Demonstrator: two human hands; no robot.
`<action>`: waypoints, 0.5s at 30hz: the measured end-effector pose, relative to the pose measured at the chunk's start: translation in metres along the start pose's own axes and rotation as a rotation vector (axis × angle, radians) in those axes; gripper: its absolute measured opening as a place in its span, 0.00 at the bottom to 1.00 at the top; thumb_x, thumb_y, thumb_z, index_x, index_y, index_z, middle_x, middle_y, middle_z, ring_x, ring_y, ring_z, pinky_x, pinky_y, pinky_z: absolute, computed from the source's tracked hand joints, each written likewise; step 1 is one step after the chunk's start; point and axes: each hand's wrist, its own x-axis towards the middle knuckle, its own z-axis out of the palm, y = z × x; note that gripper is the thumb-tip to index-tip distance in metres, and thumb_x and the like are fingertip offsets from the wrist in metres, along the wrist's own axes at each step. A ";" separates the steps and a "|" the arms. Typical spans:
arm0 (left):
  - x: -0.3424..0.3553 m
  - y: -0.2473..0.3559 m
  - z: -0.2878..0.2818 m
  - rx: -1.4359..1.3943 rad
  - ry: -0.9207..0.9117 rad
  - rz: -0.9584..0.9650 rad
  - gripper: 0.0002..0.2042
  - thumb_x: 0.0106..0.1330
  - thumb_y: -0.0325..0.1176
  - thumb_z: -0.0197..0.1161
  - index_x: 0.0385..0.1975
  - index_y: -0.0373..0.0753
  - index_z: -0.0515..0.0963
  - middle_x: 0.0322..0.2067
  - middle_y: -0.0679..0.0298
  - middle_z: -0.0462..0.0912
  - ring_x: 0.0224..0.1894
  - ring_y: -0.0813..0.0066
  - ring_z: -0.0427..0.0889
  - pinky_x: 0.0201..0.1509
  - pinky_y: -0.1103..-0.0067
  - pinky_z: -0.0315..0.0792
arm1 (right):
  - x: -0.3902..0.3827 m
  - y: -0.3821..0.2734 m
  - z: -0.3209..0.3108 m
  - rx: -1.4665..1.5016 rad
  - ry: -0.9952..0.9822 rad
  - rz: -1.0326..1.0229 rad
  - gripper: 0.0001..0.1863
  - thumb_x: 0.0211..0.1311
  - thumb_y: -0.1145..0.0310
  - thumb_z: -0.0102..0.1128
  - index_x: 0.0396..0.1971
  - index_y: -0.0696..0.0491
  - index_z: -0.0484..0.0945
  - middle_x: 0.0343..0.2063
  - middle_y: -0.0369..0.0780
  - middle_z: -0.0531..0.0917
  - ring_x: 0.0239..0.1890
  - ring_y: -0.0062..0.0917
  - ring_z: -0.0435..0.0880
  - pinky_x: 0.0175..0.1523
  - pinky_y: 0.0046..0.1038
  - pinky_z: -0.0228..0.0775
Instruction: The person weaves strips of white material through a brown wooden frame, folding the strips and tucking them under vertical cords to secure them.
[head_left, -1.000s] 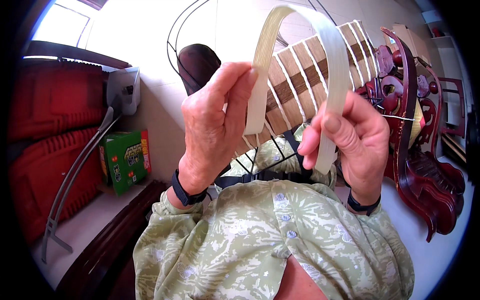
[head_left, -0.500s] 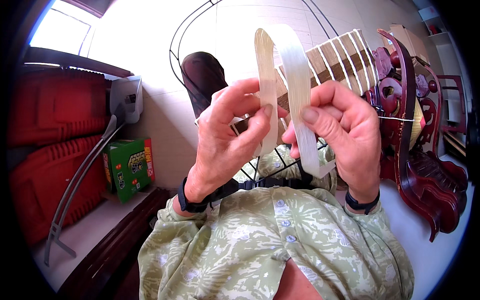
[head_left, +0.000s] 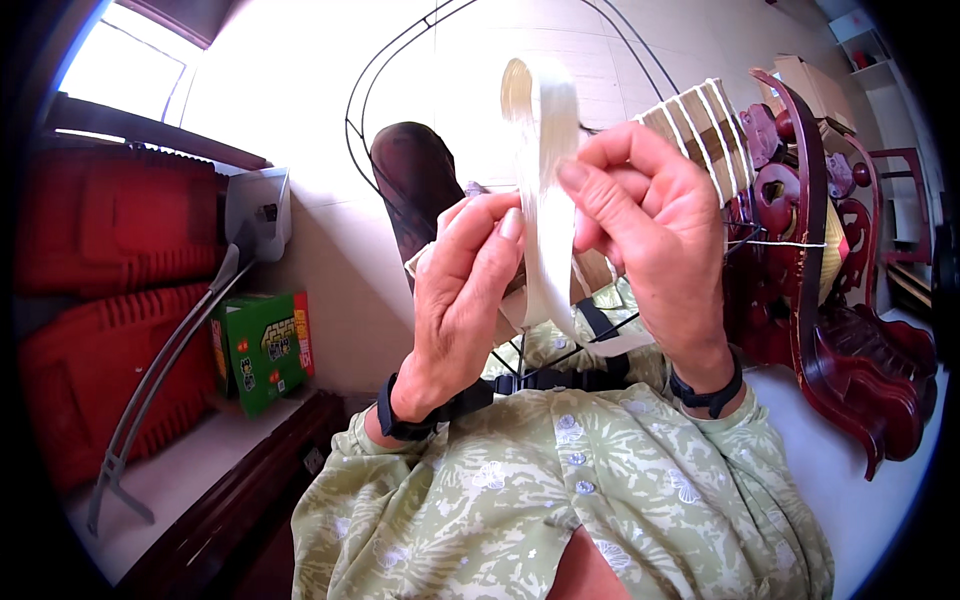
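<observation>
A pale, glossy strap (head_left: 548, 190) with fine lengthwise fibres stands in a tall loop in front of me. My left hand (head_left: 455, 290) pinches its left edge between thumb and fingers. On the other side my right hand (head_left: 655, 235) grips the right edge, thumb uppermost. The strap's lower end curls off below the right hand. Behind both hands, a brown board (head_left: 705, 135) wound with white cord slants across my lap; its middle is partly hidden by the hands and strap.
A black wire frame (head_left: 365, 75) curves beyond my dark-clad knee (head_left: 412, 160). On the right stands carved dark-red wooden furniture (head_left: 810, 300), a white cord tied to it. At left are red cases (head_left: 120, 220), a green box (head_left: 262, 350), a white bin (head_left: 270, 200) and a grey curved bar (head_left: 150, 375).
The wide loop has narrowed, its two sides now overlapping. My right hand has moved up and to the left; my left hand has shifted slightly down and right.
</observation>
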 end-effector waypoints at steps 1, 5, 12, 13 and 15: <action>0.001 -0.001 0.000 -0.005 -0.009 0.005 0.11 0.75 0.31 0.56 0.50 0.31 0.79 0.36 0.64 0.83 0.44 0.76 0.72 0.51 0.78 0.67 | 0.001 0.000 -0.001 -0.031 -0.021 0.013 0.05 0.69 0.73 0.63 0.35 0.58 0.79 0.18 0.31 0.80 0.21 0.08 0.74 0.27 0.14 0.65; 0.001 -0.002 0.002 -0.005 -0.035 0.068 0.10 0.72 0.29 0.63 0.48 0.32 0.80 0.34 0.66 0.88 0.41 0.81 0.74 0.52 0.79 0.67 | 0.001 0.006 0.000 -0.144 -0.035 -0.003 0.06 0.68 0.71 0.65 0.34 0.58 0.79 0.18 0.29 0.80 0.21 0.08 0.74 0.27 0.16 0.65; 0.000 -0.013 0.015 0.047 0.084 0.228 0.07 0.69 0.26 0.66 0.44 0.34 0.82 0.29 0.69 0.88 0.36 0.82 0.76 0.53 0.80 0.66 | -0.004 0.015 0.002 -0.053 0.016 -0.011 0.07 0.68 0.70 0.66 0.34 0.58 0.82 0.25 0.31 0.83 0.28 0.10 0.77 0.33 0.15 0.68; 0.001 -0.014 0.015 0.091 0.088 0.289 0.06 0.69 0.26 0.66 0.43 0.34 0.83 0.28 0.69 0.87 0.35 0.82 0.76 0.53 0.80 0.66 | -0.002 0.014 -0.002 0.042 -0.055 0.007 0.07 0.68 0.70 0.65 0.34 0.58 0.82 0.26 0.32 0.83 0.29 0.10 0.78 0.34 0.15 0.69; 0.003 -0.012 0.005 0.140 0.000 0.333 0.07 0.70 0.27 0.64 0.44 0.34 0.82 0.30 0.67 0.86 0.35 0.80 0.77 0.51 0.79 0.68 | -0.003 0.014 -0.008 0.194 -0.108 0.037 0.07 0.70 0.69 0.64 0.36 0.58 0.82 0.28 0.34 0.84 0.31 0.12 0.79 0.38 0.16 0.71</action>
